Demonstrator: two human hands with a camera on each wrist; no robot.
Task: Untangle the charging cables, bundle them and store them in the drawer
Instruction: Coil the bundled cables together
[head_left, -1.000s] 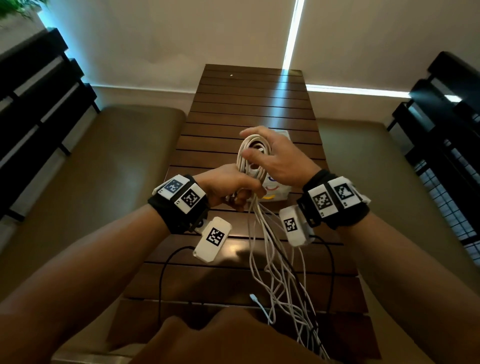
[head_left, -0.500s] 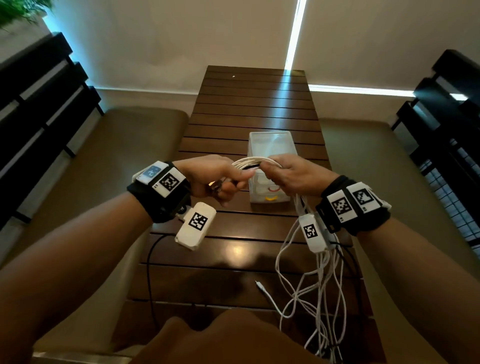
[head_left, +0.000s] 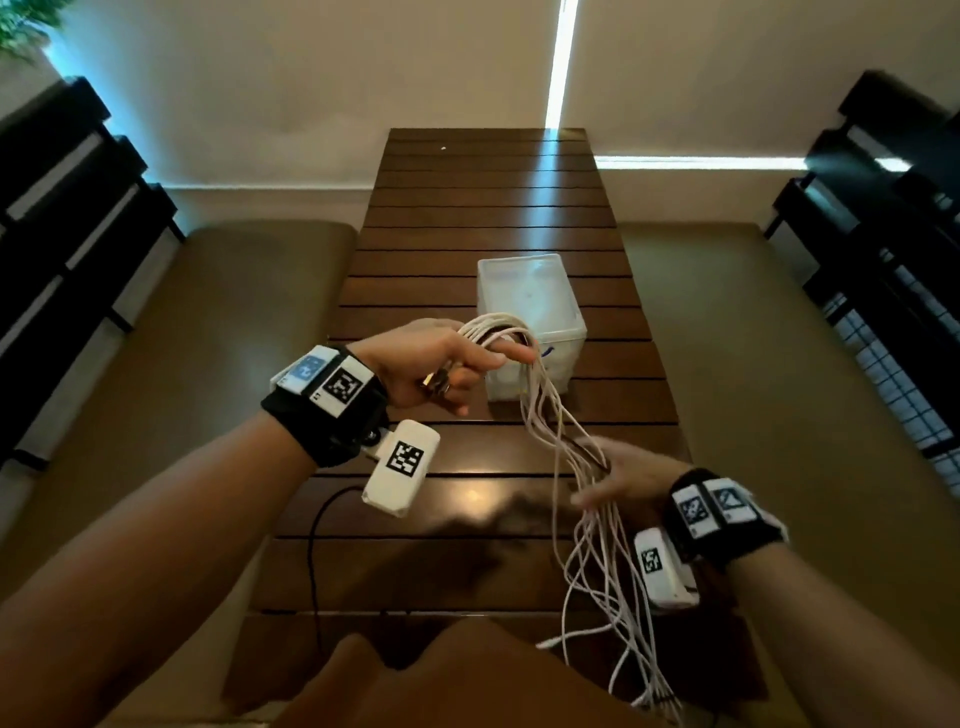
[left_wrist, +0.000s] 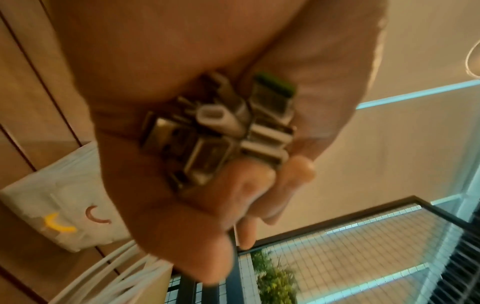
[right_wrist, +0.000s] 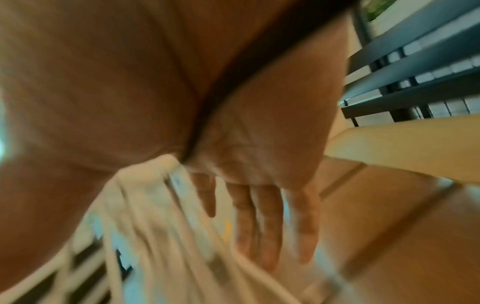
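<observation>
Here, left hand (head_left: 436, 364) gripping cables (head_left: 550, 415), right hand (head_left: 618, 478) open-fingered against them, plastic box (head_left: 535, 291) contents unclear.

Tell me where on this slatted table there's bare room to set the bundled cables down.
The table is bare on the far slats between the plastic box and the wall, and on the strip left of the box. It is crowded near right, where the white cables trail from the left hand past the right hand.
</observation>
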